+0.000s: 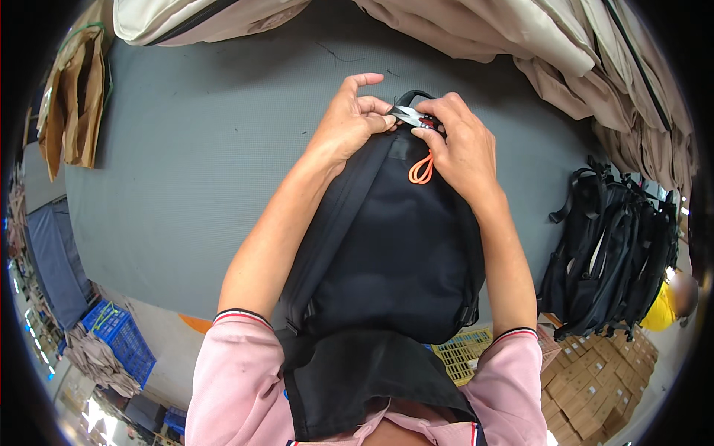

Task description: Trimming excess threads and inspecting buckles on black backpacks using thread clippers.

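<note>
A black backpack [394,245] lies on the grey mat, its top away from me. My right hand [465,141] is closed around small metal thread snips [409,116], whose blades point left. From the snips hangs an orange cord loop [421,171] over the backpack. Across from it, my left hand [348,123] pinches the black fabric at the backpack's top edge, beside the top handle [413,97], with one finger raised. The blade tips meet the left fingertips; whether a thread lies between them is too small to tell.
Beige fabric pieces [476,30] are heaped along the table's [186,186] far edge. Brown paper [74,97] hangs at the left. Several black backpacks [606,245] hang at the right, above stacked cartons [595,386]. A blue crate [123,338] stands lower left; a person in yellow [660,308] is far right.
</note>
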